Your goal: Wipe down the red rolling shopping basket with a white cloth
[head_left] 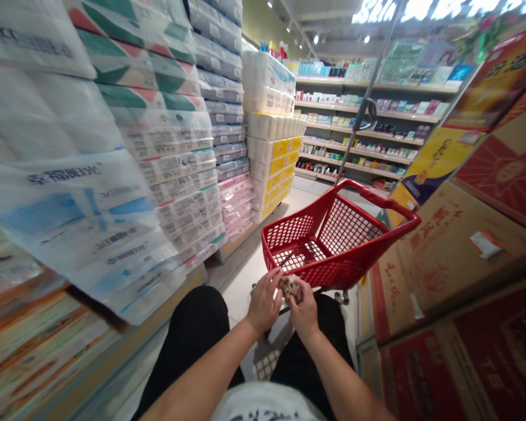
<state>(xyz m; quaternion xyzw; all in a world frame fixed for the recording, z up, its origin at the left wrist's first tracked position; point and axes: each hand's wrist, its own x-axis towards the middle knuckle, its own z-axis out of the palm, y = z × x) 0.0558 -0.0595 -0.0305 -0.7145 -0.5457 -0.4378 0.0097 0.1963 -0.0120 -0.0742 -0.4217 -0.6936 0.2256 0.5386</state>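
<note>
My left hand (265,301) and my right hand (304,310) meet just above my knees, both closed around a small crumpled brownish-white object (290,286) that I cannot name. Right in front of them stands a red plastic shopping basket (363,251) on wheels, tilted, with a red handle at its far rim. Its mesh bottom shows and nothing clear lies in it. My legs in black trousers fill the bottom of the head view.
Tall stacks of wrapped tissue packs (170,152) line the left side of a narrow aisle. Cardboard boxes in red and brown (456,257) are piled on the right. Shelves of small goods (368,128) stand at the far end beyond a pale tiled floor (241,275).
</note>
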